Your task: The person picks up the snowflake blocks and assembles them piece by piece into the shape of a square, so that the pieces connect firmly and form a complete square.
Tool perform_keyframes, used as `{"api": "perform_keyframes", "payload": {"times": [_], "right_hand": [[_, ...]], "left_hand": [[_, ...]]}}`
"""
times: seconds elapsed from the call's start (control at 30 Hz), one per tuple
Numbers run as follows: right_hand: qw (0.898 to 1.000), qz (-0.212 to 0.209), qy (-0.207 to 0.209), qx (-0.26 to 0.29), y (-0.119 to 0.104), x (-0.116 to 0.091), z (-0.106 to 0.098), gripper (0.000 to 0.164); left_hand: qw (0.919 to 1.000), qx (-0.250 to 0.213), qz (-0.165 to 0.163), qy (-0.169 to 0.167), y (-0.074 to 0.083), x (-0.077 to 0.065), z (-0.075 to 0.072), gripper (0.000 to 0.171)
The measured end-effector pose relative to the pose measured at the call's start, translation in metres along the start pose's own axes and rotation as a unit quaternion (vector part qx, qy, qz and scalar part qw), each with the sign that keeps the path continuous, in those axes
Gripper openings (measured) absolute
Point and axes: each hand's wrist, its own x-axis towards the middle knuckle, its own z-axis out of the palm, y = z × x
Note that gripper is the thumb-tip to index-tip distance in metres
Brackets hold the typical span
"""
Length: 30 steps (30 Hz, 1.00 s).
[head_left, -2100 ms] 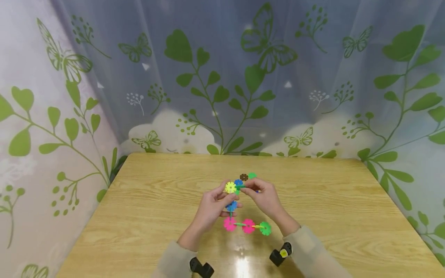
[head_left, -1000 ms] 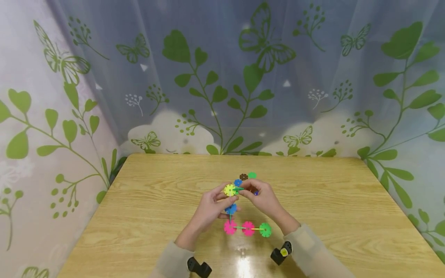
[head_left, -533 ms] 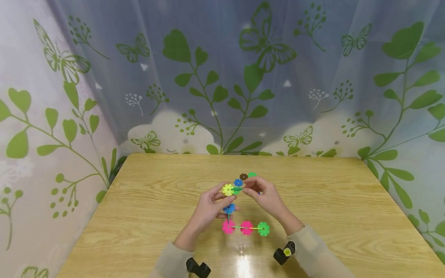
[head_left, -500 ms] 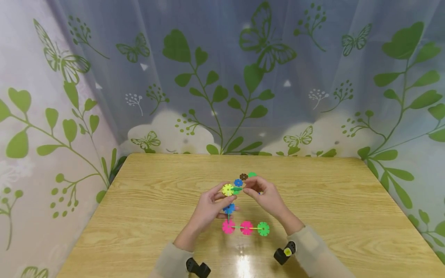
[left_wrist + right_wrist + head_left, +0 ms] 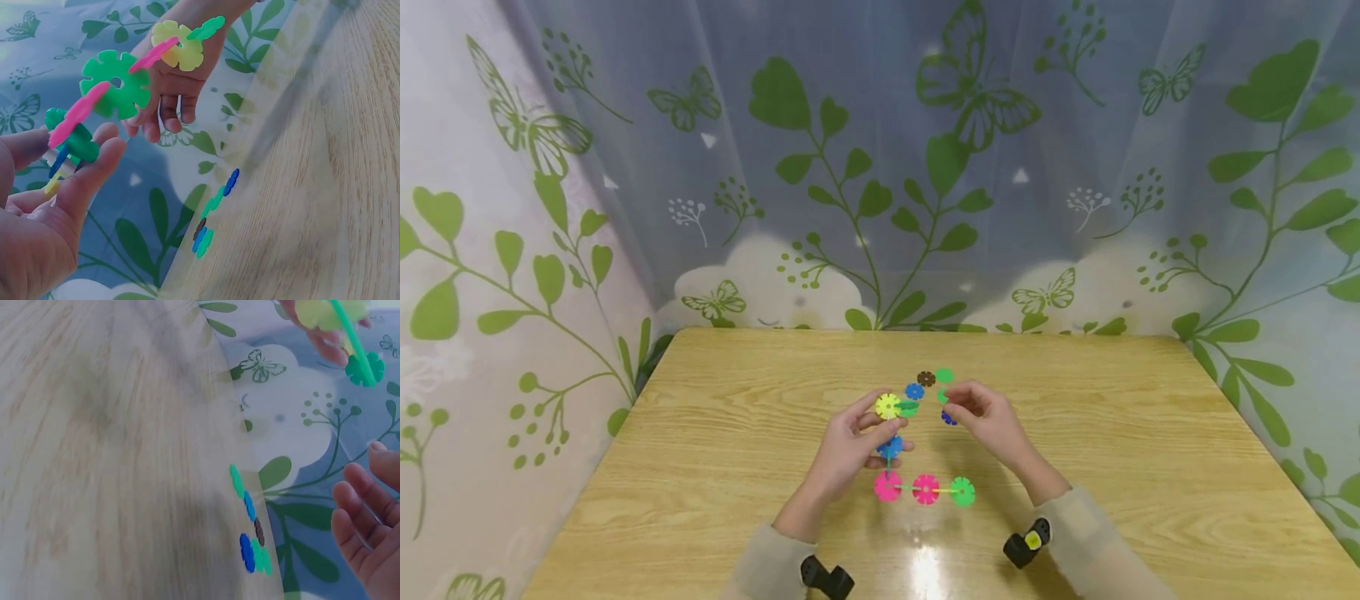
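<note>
My left hand (image 5: 844, 446) pinches a chain of slotted plastic snowflake discs, held up over the table. A yellow disc (image 5: 887, 406) sits at its upper end with a green disc (image 5: 910, 408) beside it. Lower down come a blue disc (image 5: 890, 447) and a pink disc (image 5: 887, 487). From there the chain runs right through another pink disc (image 5: 926, 489) to a green disc (image 5: 962, 492), with thin edge-on discs between. My right hand (image 5: 992, 421) hovers apart from the chain, fingers loosely bent; the right wrist view shows nothing in the fingers (image 5: 356, 519).
Several loose discs lie on the wooden table (image 5: 760, 375) beyond the hands: a brown disc (image 5: 927, 379), a blue disc (image 5: 914, 391) and a dark blue disc (image 5: 950, 417), partly behind the right fingers, among them. A patterned curtain (image 5: 880, 208) stands behind the table's far edge.
My right hand has let go of the green disc by the yellow one and moved away to the right. The left hand and the chain have shifted slightly left.
</note>
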Motion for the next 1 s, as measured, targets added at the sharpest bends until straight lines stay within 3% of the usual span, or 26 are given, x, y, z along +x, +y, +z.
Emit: {"api": "perform_keyframes", "payload": {"times": [0.23, 0.43, 0.6, 0.9, 1.0], "right_hand": [[1.000, 0.017, 0.003, -0.014, 0.000, 0.000, -0.005, 0.016], [0.997, 0.056, 0.019, -0.039, 0.028, 0.004, -0.010, 0.017], [0.995, 0.081, 0.006, -0.063, 0.040, 0.006, -0.012, 0.018], [0.988, 0.072, 0.014, -0.134, 0.062, 0.016, -0.022, 0.023], [0.985, 0.065, -0.002, -0.160, 0.064, 0.021, -0.022, 0.025]], "left_hand": [[0.9998, -0.017, 0.005, 0.012, 0.001, -0.001, 0.000, 0.058], [0.9997, -0.022, 0.007, 0.008, 0.000, -0.002, 0.000, 0.056], [0.9997, -0.021, 0.011, 0.008, -0.001, -0.003, -0.001, 0.057], [0.9997, -0.022, 0.004, 0.013, -0.003, -0.003, -0.002, 0.061], [0.9996, -0.024, 0.005, 0.014, -0.002, -0.004, -0.002, 0.061]]}}
